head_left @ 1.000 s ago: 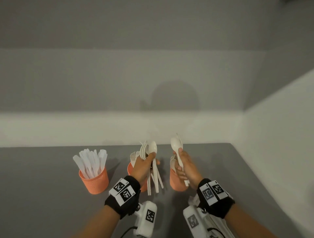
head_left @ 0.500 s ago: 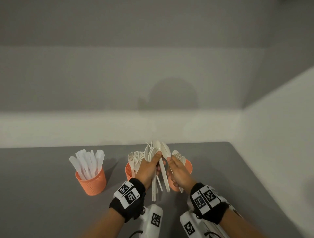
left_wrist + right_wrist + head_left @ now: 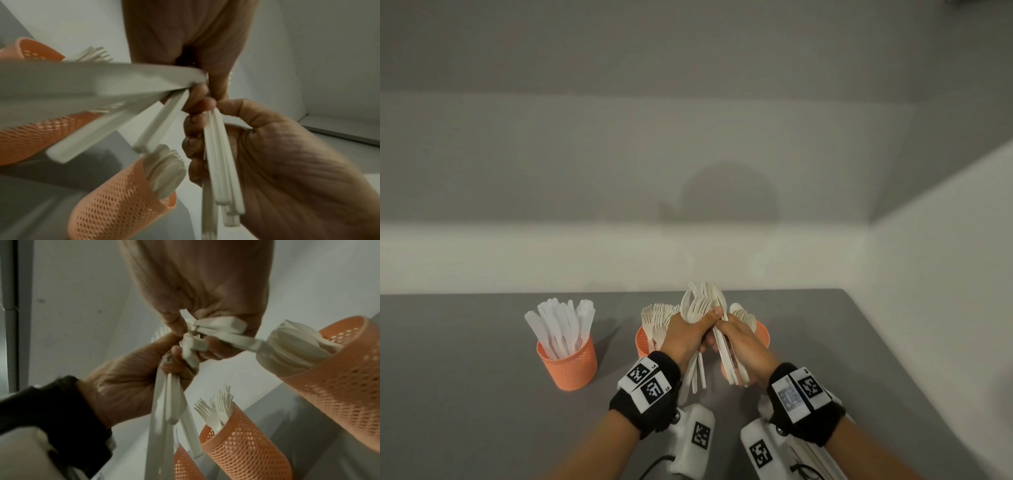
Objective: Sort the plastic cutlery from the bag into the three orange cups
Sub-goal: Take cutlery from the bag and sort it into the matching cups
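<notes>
Both hands, left (image 3: 688, 334) and right (image 3: 744, 342), are closed around white cutlery (image 3: 700, 305), held above the middle cup (image 3: 643, 342).

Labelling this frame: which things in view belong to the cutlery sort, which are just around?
Job: left hand gripping mixed bunch; right hand gripping handles; knife cup; fork cup; spoon cup.
Around: grey table, wall, wrist bands.
</notes>
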Action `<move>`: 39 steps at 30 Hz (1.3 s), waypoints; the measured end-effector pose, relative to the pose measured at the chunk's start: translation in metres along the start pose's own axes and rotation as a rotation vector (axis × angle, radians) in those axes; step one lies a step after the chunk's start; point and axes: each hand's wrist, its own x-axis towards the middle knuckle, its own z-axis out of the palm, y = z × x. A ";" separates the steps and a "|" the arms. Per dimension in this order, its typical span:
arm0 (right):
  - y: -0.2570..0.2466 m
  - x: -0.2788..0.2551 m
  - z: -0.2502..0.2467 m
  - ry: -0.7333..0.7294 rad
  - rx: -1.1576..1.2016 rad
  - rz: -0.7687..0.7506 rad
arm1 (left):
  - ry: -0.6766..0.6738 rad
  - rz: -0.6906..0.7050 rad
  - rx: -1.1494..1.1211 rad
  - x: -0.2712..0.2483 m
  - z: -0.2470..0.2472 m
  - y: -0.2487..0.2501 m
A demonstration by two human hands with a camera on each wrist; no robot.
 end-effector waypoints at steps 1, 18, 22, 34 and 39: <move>-0.002 -0.001 0.000 0.003 -0.009 -0.006 | 0.003 -0.001 0.012 0.000 0.000 0.000; 0.003 0.012 -0.025 0.314 0.279 0.132 | 0.023 -0.184 -0.310 0.002 -0.011 0.000; 0.001 0.018 -0.054 0.513 0.292 0.042 | 0.227 -0.092 -0.400 0.014 -0.037 0.001; 0.035 0.042 -0.063 0.740 0.344 -0.023 | 0.737 0.172 -0.103 0.042 -0.064 -0.009; 0.051 0.050 -0.061 0.735 0.400 0.012 | 0.746 0.208 -0.056 0.043 -0.063 -0.027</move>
